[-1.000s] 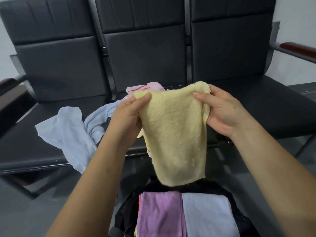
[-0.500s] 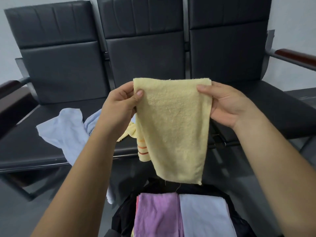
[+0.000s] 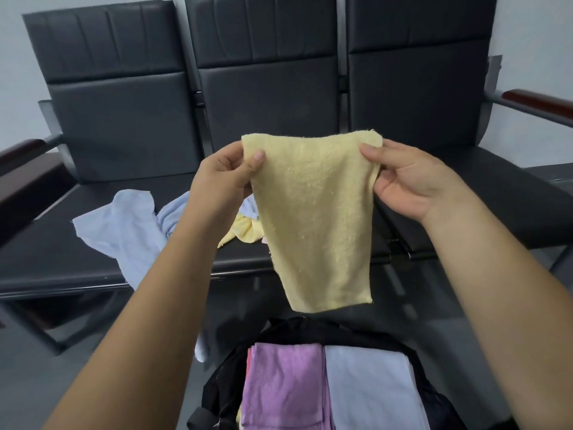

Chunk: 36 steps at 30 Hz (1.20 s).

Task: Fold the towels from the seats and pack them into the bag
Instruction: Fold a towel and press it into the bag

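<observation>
From the head view, your left hand and right hand each pinch a top corner of the yellow towel, fingers closed on soft terry. It hangs limp, long axis vertical, straight above the open black bag, which holds a folded purple towel.

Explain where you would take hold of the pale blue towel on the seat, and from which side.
Probably pinch the pale blue towel by its left corner, coming from above on the left. That part lies spread flat on the seat, while its right end is bunched against a crumpled yellow towel.
</observation>
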{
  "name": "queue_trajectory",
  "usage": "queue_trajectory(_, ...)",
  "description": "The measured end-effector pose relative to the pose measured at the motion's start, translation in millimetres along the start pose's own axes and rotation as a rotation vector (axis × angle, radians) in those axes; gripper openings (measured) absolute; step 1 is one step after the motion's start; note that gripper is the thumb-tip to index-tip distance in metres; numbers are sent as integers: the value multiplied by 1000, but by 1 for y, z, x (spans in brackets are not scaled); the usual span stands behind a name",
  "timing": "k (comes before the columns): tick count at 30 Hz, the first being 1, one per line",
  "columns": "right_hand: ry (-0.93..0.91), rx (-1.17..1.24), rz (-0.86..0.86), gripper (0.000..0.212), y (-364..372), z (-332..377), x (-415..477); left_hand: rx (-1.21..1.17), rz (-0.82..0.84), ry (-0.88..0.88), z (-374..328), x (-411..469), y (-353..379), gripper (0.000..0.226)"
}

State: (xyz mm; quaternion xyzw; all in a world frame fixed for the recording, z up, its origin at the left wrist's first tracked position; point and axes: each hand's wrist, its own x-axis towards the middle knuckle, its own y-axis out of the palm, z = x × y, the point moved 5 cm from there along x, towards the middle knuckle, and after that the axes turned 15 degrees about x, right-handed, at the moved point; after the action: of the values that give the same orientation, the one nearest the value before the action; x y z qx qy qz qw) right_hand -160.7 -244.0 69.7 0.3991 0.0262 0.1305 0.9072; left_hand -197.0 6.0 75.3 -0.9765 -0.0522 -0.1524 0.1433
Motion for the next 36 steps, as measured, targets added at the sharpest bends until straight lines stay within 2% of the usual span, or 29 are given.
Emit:
queue_trajectory(2, -71, -65, -65, 33, -5, 2, -1, 54, 53, 24, 1, -2, 1, 26)
queue_trajectory(6, -230, -278, -143, 19, -9, 6, -6, 141, -58, 15, 1, -4, -6, 19)
queue_trajectory(8, -294, -357, -137, 15, -7, 7, -9, 134, -115, 21, 0, -6, -9, 15)
queue_trajectory(12, -359, -323, -63, 15, -1, 8, -12, 102, -154, 68, -7, -10, -9, 10)
queue_trajectory(15, -355, -359, 80, 33, 10, 5, -13, 44, -116, 111, -12, -13, -4, 12)
queue_trajectory(18, -218, -472, 303, 62, 30, -14, -14, 90, -24, 154, -21, -16, 11, 15)
queue_trajectory(20, -146, -581, 350, 74, 35, -33, -14, 93, 42, 166, -27, -20, 23, 17)
queue_trajectory(22, -142, -623, 314, 76, 36, -44, -13, 102, 56, 177, -28, -21, 29, 15)
queue_trajectory(24, -199, -541, 234, 68, 37, -43, -13, 61, 33, 133, -25, -19, 30, 19)
queue_trajectory(26, -236, -345, 155, 59, 36, -34, -13, -36, 64, 9, -14, -15, 28, 44)
queue_trajectory(28, -246, -199, 69, 57, 31, -27, -10, 46, 271, -127, -2, -17, 33, 53)
queue_trajectory(30, -233, -161, -20, 55, 24, -23, -7, 137, 490, -209, 12, -27, 43, 40)
queue_trajectory(33, -151, -154, -136, 48, 11, -24, -5, -126, 445, -302, 12, -35, 50, 17)
queue_trajectory(36, 6, -93, -153, 44, 0, -32, -3, -286, 338, -310, 9, -31, 51, 26)
